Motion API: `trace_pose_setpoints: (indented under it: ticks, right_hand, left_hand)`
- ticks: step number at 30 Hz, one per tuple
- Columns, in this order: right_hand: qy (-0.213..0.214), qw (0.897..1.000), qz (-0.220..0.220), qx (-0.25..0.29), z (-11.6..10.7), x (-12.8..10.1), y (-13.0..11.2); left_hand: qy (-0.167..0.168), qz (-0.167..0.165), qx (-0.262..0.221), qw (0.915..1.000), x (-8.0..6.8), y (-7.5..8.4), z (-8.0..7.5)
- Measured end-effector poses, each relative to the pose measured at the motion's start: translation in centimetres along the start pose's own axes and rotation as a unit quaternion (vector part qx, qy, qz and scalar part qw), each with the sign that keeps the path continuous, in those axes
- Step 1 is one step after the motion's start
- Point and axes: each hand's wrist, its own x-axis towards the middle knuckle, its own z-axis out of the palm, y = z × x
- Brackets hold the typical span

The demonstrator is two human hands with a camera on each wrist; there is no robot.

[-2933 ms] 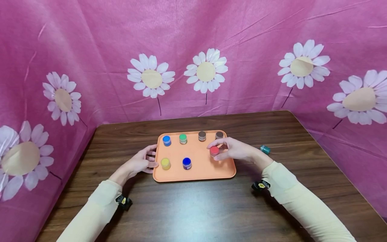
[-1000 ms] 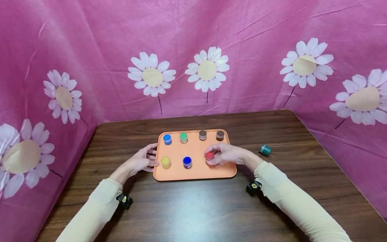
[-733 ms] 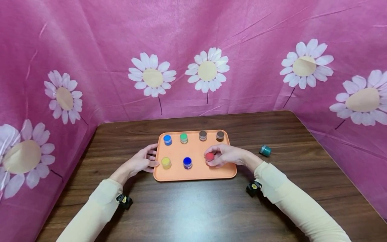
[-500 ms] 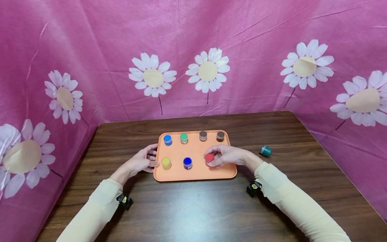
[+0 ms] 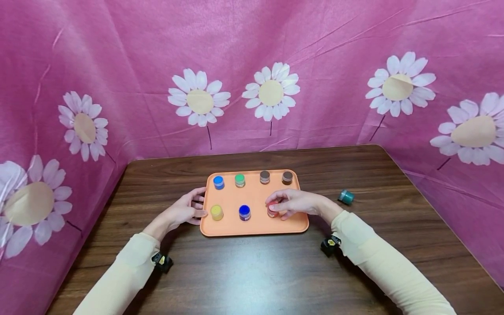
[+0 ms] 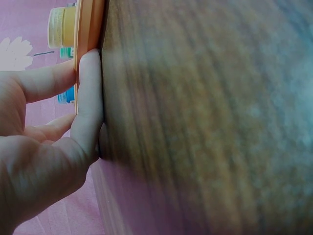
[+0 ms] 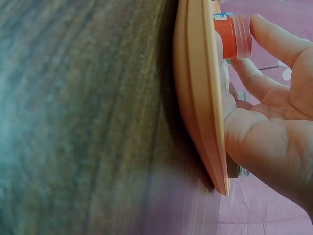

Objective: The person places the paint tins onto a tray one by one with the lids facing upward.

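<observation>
Wooden table (image 5: 252,271): right hand (image 5: 296,203) curled over red jar (image 5: 272,211), gripping; left hand (image 5: 184,211) relaxed, fingertips against tray (image 5: 256,227) edge.

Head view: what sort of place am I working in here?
Likely a staged tabletop set: a wooden table walled by pink daisy-print cloth, with an orange tray of small paint pots.

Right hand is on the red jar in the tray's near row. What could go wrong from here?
The right hand holds the red jar with the fingertips only, so it may tip or slip. The dark blue jar stands close on its left and could be knocked if the hand swings that way. The left hand only rests against the tray rim, so the tray might slide on the table.
</observation>
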Motion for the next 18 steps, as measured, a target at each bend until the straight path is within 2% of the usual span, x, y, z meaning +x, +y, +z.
trace_pose_setpoints:
  ticks: [18]
  right_hand:
    - [-0.015, 1.000, -0.005, 0.004, -0.29, 0.19, 0.16]
  left_hand:
    - [0.004, -0.001, 0.002, 1.0000, 0.10, -0.01, -0.09]
